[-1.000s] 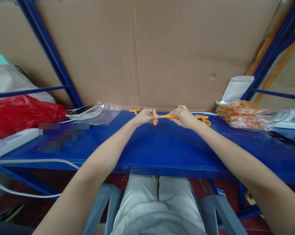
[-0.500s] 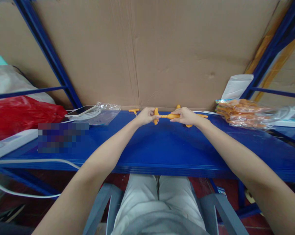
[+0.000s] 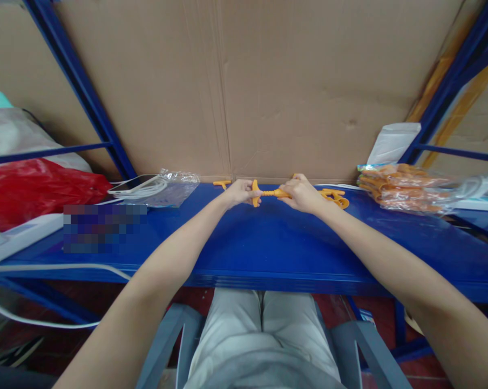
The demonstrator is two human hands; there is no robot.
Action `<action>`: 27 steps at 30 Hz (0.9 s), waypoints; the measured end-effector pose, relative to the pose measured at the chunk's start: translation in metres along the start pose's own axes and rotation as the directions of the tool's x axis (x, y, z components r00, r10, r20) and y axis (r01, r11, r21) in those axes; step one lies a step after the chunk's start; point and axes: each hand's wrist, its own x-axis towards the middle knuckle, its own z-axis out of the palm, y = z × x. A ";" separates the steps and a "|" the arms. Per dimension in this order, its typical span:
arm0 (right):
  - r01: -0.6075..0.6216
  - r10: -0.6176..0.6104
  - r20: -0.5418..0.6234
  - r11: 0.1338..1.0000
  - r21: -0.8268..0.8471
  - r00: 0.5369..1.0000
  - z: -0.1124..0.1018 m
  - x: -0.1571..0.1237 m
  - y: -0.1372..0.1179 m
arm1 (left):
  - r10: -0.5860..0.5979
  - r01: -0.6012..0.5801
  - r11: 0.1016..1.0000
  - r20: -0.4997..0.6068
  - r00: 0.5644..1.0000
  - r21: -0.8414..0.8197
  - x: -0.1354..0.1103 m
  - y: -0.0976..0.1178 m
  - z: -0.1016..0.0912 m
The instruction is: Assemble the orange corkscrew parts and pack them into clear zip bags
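Observation:
An orange plastic T-handled screw [image 3: 269, 193] spans the gap between my hands, lying level just above the back of the blue table. My left hand [image 3: 239, 193] is closed on its crossbar end. On the other end, my right hand [image 3: 303, 193] wraps round the wider orange part, and its fingers hide most of that part. More orange plastic with a ring shape [image 3: 339, 200] shows past my right wrist; whether it joins the held piece I cannot tell. Beside my left hand, a small orange T-shaped piece [image 3: 221, 184] rests near the cardboard.
Cardboard [image 3: 292, 97] stands along the back of the blue table [image 3: 260, 243]. At right lies a clear bag of orange parts [image 3: 398, 186] with a white box [image 3: 393, 141] behind. Leftward are a clear plastic bag [image 3: 179, 189], white cable [image 3: 147, 189] and red bag [image 3: 41, 186].
My right hand has turned over the orange piece, and its fingers now wrap further round it. Ring-shaped orange plastic has come into view past the right wrist. The T-handle has shifted slightly left.

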 end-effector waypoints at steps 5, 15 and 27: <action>-0.142 0.125 0.130 0.982 0.127 0.984 -0.003 0.001 0.001 | 0.128 -0.130 0.987 0.023 0.991 0.090 0.009 -0.007 0.003; -0.285 0.266 0.108 0.929 0.235 0.958 0.007 0.001 0.007 | 0.016 -0.015 0.998 -0.009 1.000 0.067 0.006 -0.007 0.000; -0.320 0.281 0.154 0.821 0.473 0.947 0.002 -0.014 0.034 | -0.096 0.096 0.995 -0.006 0.995 -0.002 -0.005 -0.004 -0.018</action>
